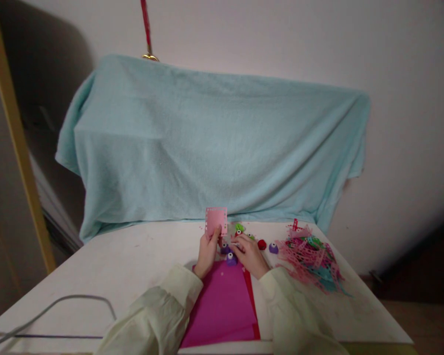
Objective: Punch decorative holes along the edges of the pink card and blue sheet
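My left hand (pixel 208 253) holds a small pink paper square (pixel 216 220) upright by its lower edge; the square has punched holes along its border. My right hand (pixel 250 254) rests with fingers curled on the table beside it, over a small purple craft punch (pixel 231 258); whether it grips the punch is unclear. More small punches lie close by: another purple one (pixel 225 248), a green one (pixel 239 228), a red one (pixel 261 244) and a purple one (pixel 273 248). Magenta paper sheets (pixel 225 305) lie under my forearms.
A heap of pink, teal and green punched paper scraps (pixel 311 257) lies at the right of the white table (pixel 133 266). A light blue towel (pixel 207 148) drapes something at the back. A grey cable (pixel 59 308) loops at the front left.
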